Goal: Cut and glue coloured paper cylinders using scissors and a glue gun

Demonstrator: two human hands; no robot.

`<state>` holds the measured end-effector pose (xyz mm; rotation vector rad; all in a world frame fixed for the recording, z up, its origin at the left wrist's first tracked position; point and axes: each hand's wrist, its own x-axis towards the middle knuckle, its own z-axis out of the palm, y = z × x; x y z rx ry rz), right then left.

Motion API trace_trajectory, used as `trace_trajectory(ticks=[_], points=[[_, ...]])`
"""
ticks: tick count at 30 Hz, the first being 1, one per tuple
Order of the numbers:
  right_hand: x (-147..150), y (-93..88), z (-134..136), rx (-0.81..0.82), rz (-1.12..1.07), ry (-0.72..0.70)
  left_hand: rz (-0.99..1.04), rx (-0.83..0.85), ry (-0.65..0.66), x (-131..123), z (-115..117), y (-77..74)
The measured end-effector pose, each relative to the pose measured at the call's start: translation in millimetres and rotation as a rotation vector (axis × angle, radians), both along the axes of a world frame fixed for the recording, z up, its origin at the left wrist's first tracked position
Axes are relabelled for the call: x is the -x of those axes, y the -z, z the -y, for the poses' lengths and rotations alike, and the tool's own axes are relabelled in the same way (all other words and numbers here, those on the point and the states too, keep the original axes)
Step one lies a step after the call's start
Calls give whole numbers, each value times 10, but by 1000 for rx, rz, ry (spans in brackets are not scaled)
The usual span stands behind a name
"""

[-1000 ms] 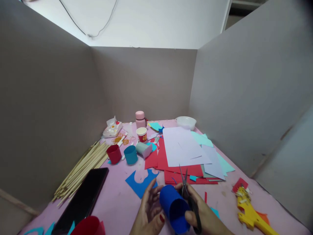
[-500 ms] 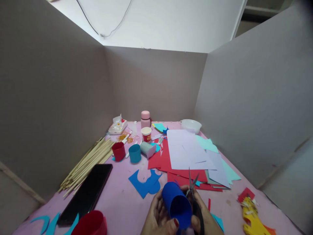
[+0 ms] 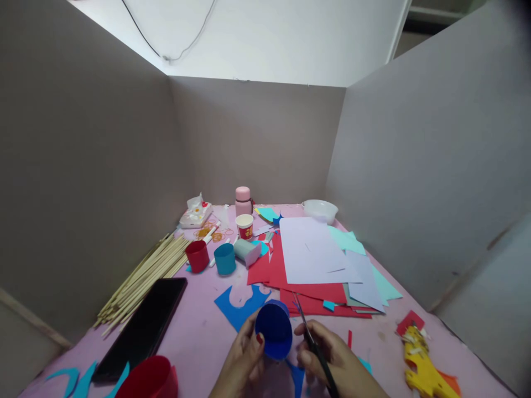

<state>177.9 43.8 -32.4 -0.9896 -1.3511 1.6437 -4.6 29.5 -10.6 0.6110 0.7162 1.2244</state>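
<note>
My left hand (image 3: 246, 354) is closed around a dark blue paper cylinder (image 3: 274, 331), its round opening turned toward me and the thumb on the rim. In my right hand (image 3: 326, 351) is a pair of scissors (image 3: 313, 345) with black handles, the blades pointing up and away, just right of the cylinder and apart from it. A strip of blue paper (image 3: 297, 378) shows below, between the hands. Beyond the cylinder lies a cut blue paper sheet (image 3: 238, 309) with rounded notches.
At left are a black phone (image 3: 143, 329), bamboo sticks (image 3: 145, 276) and a red paper cylinder (image 3: 151, 378). Small red (image 3: 197, 256) and teal (image 3: 224, 260) cylinders stand ahead. White sheets (image 3: 313, 254) cover red paper (image 3: 276, 265). A yellow glue gun (image 3: 425, 365) lies at right.
The cylinder has moved left and its opening has swung up toward me. My right hand and the scissors have drawn away from it, the blades now nearly together.
</note>
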Motion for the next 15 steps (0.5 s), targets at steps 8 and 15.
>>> trace_trajectory(ticks=[8,15], points=[[-14,-44,-30,-75,57,-34,-60,-12,-58,-16,52,11],[23,-86,-9,-74,35,16,-157,-61,-78,-14,32,4]])
